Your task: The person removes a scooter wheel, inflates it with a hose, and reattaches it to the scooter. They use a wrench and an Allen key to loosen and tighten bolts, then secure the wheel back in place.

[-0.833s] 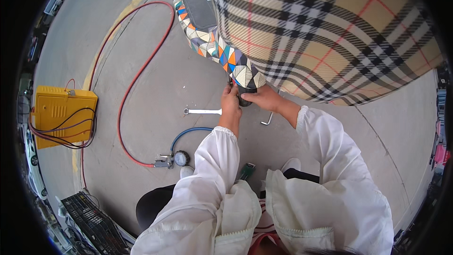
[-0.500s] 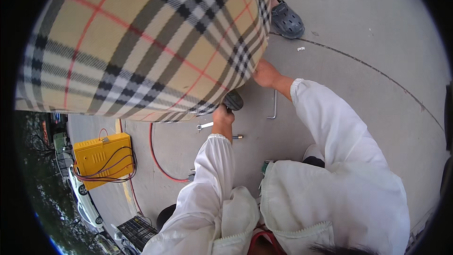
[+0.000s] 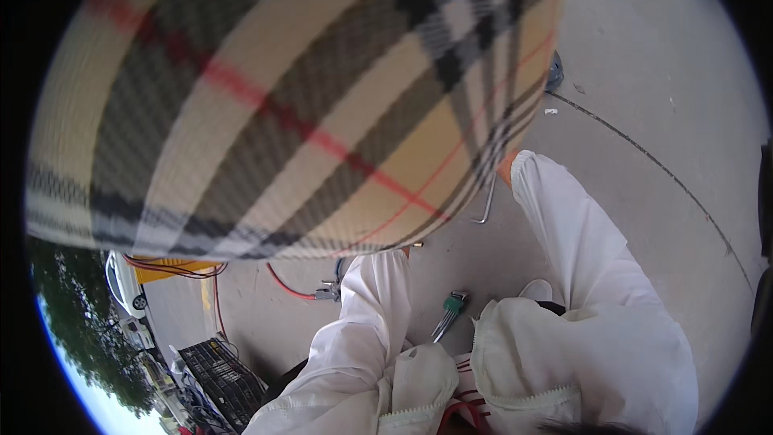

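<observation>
A large beige plaid fabric surface, blurred, fills the upper left and middle, very close to the camera. My left hand is almost wholly hidden beneath its lower edge, with only a sliver of skin showing. At the fabric's right edge, my right hand shows just near the wrist. The fingers of both hands are out of sight, so what they hold is hidden. An L-shaped metal wrench lies on the concrete beside my right hand. A small brass fitting shows near my left hand.
A green-holdered hex key set lies between my forearms. Leftward are a hose inflator, a yellow case with cables, a black tool tray and a white car. A grey clog shows behind the fabric.
The plaid fabric has swung across and grown larger in view, covering my hands, the dark object they gripped and the multicoloured cover seen earlier. The green hex key set now shows fully.
</observation>
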`<state>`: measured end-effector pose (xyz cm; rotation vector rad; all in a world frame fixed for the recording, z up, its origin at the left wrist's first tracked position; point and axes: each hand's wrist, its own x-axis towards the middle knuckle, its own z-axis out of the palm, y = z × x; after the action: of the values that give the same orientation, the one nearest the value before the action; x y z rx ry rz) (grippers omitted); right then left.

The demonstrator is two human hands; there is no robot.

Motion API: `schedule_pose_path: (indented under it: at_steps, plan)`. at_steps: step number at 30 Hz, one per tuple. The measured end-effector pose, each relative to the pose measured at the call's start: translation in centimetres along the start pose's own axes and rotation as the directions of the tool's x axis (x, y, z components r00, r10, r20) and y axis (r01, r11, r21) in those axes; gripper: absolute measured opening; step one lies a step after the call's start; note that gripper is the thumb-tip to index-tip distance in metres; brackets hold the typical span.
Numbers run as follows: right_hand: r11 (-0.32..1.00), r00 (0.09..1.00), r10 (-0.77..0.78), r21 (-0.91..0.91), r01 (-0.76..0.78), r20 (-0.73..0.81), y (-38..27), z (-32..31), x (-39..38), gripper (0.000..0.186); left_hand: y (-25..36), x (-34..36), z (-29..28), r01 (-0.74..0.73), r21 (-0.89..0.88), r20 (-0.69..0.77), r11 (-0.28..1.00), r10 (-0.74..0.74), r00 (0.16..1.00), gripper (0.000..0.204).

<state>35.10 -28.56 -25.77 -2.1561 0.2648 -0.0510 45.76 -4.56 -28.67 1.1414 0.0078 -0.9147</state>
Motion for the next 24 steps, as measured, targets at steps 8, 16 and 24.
schedule_pose_path:
  at_steps: [8,16,24]
  plan:
    - [0.537,0.887,0.433,0.746,-0.394,0.157,-1.3,1.6,-2.5,0.026,0.9,-3.1,6.5,-0.111,-0.227,-0.193,0.968,0.067,0.979,0.033]
    - [0.603,0.917,0.395,0.736,-0.308,0.060,-1.9,0.9,-3.9,0.021,1.1,-4.0,6.6,-0.084,-0.211,-0.111,0.974,0.062,0.992,0.034]
    - [0.632,0.868,0.450,0.611,-0.477,0.211,-0.7,1.8,-3.1,0.040,1.7,-4.2,5.1,-0.041,-0.261,-0.023,0.964,0.037,0.999,0.042]
